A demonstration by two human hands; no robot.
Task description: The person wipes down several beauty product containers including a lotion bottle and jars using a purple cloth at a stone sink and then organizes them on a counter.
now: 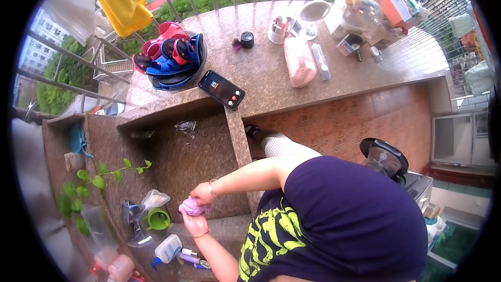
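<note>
A bunched pink-purple cloth (190, 206) is held between both hands above the near edge of a stone sink basin (195, 164). My right hand (201, 194), with a silver bangle at the wrist, grips it from above. My left hand (195, 224), wearing a thin bracelet, supports it from below, its fingers partly hidden by the cloth. Just left of the hands lies a green cup (158, 219), with a clear plastic bag (155, 199) beside it. Below are a white pump bottle with a blue top (168, 248) and several tubes (191, 258).
A smartphone (222, 89) lies on the ledge by the basin's dividing wall (238, 137). Beyond it stand a basin of plastic sandals (176, 58), a black lidded jar (247, 40), a pink pouch (300, 62) and a round mirror (314, 10). A leafy vine (98, 181) reaches over the left side.
</note>
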